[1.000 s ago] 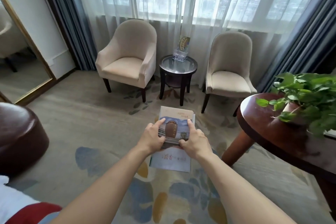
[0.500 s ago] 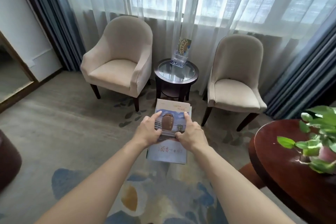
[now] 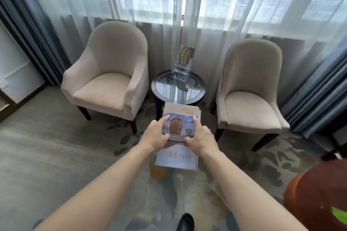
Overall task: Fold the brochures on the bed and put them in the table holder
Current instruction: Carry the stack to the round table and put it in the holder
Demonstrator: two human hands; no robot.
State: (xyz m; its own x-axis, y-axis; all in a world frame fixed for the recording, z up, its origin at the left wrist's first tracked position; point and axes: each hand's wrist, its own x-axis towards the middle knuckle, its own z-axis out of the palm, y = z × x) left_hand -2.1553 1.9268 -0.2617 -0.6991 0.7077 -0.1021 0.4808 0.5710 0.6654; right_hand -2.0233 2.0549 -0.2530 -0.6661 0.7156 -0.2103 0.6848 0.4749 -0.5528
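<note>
I hold a stack of folded brochures point(image 3: 177, 157) out in front of me with both hands; the top cover shows a brown jar against a blue sky. My left hand point(image 3: 155, 136) grips the stack's left edge and my right hand point(image 3: 200, 139) grips its right edge, thumbs on top. Ahead stands a small round glass-topped table point(image 3: 178, 88) between two chairs. A clear acrylic holder point(image 3: 181, 73) sits at its back edge with one colourful brochure point(image 3: 185, 58) upright in it.
A beige armchair point(image 3: 109, 82) stands left of the small table and a beige chair point(image 3: 249, 99) right of it. A dark red round table point(image 3: 319, 197) is at the lower right. Sheer curtains point(image 3: 169, 5) hang behind; patterned carpet covers the floor. A dark shoe tip point(image 3: 185, 222) shows below.
I have walked closer to the small table, which now looms larger. The plant and the brown stool have slid out of view. Both hands keep their grip on the stack.
</note>
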